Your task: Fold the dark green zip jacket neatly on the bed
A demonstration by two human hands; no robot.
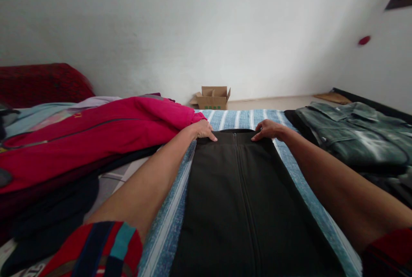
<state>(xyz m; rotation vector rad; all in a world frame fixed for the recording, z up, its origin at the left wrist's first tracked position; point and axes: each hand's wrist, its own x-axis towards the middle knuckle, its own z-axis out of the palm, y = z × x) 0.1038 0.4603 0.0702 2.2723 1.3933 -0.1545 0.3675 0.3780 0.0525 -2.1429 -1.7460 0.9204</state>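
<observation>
A: Where are the hands?

B: Both are stretched out to the far end of a dark, almost black, zip-fronted fabric garment (244, 191) lying flat and lengthwise on a blue-and-white striped woven bedcover (167, 225). The left hand (202, 130) rests palm-down on the garment's far left corner, fingers laid flat and pointing inward. The right hand (268, 130) rests on the far right corner the same way, its fingers pointing toward the left one.

A: Are they gripping anything?

B: Neither is closed around anything. The fingers are spread flat, pressing on the top edge of the cloth. The zip runs down the middle, between the two hands.

A: What lies around the grip?

B: Just outside the left hand, touching the wrist, is a bright pink-red zippered jacket (96, 135) heaped on other clothes. Outside the right hand, a little apart, lies a faded grey-green denim jacket (354, 135). Beyond both hands, past the end of the bedcover, an open brown cardboard box (212, 97) stands on the floor against the white wall (193, 23).

A: And nearer than the hands?

B: Bare forearms, then short sleeves. The left sleeve is striped red, navy and teal (103, 247).
</observation>
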